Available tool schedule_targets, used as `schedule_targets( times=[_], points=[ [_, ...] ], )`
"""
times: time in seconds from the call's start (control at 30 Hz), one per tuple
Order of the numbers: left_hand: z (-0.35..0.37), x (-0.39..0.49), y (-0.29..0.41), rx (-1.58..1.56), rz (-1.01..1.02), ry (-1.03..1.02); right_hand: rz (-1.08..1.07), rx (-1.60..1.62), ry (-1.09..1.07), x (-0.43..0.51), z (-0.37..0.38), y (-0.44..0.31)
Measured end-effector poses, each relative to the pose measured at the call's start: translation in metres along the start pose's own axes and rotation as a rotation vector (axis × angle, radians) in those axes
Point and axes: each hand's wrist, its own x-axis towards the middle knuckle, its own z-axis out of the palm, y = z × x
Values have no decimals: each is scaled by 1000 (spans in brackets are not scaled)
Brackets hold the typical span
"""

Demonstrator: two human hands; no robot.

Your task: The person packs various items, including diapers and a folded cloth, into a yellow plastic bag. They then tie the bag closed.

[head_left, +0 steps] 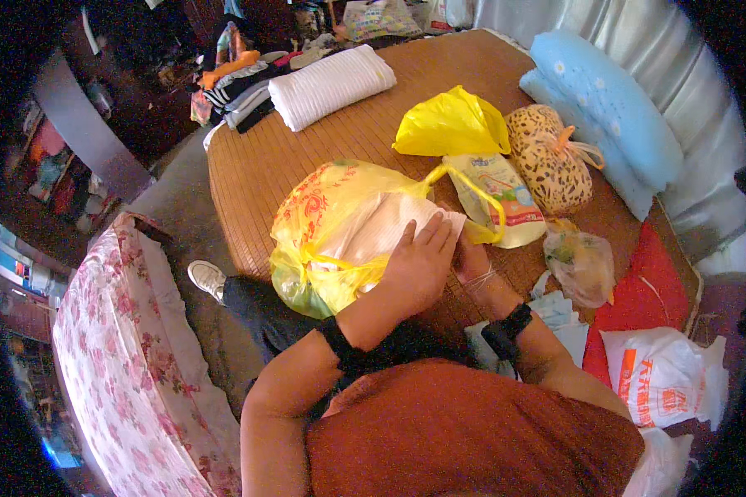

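A thin yellow plastic bag [332,186] with red printing lies in front of me, its mouth spread. A pale pink, finely striped sheet [388,217], cloth or paper, comes out of it. My left hand [426,255] rests flat on the sheet's right end, fingers slightly apart. Beneath and behind that end is my right hand [470,258], holding the edge; the sheet and left hand hide most of its fingers. A yellow bag handle loops past the right hand, over a printed pouch [500,192].
The mat-covered bed [242,205] carries a rolled white towel [332,87], folded clothes [242,84], another yellow bag [451,124], a leopard-print bundle [550,158], a blue pillow [609,112] and a clear bag [578,261]. White bag [653,373] lies right; floral cover [137,348] stands left.
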Motion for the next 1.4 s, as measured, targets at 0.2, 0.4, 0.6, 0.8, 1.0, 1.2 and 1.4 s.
schedule_targets(
  times=[0.2, 0.4, 0.6, 0.8, 1.0, 1.2, 1.4],
  points=[
    [10, -6, -8, 154, -78, 10, -3, -427, -58, 25, 34, -18],
    [18, -28, -11, 5, -259, 182, 133, 56, -101, 20, 65, -23],
    [23, -47, -24, 119, -200, 55, 28, 104, 135, 25, 68, -31],
    [29, -60, -31, 153, -113, -109, 30, 243, 204, 11, 72, -26],
    [46, -48, -37, 129, -199, -207, -51, 31, 154, 0, 88, -20],
    [111, -51, -65, 69, -175, -281, -309, -694, -73, -5, 117, -1],
    [153, -97, -87, -511, -295, -122, -334, -831, -322, 8, 166, 46]
  ],
)
